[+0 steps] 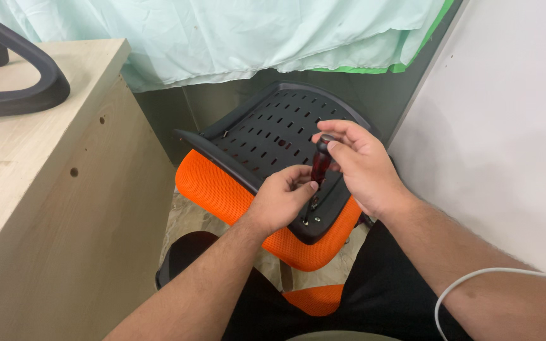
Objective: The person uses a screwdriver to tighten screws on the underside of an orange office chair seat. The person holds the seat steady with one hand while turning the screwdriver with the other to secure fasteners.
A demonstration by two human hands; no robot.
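Right hand [361, 165] closed around the dark red screwdriver handle [321, 165], tool upright, tip down at the near edge of the black perforated seat plate [266, 132]. Left hand [282, 199] pinches the screwdriver low, just beneath the right hand. Plate rests on an orange mesh cushion [216, 189] under both hands. Counter [39, 164] well to the left.
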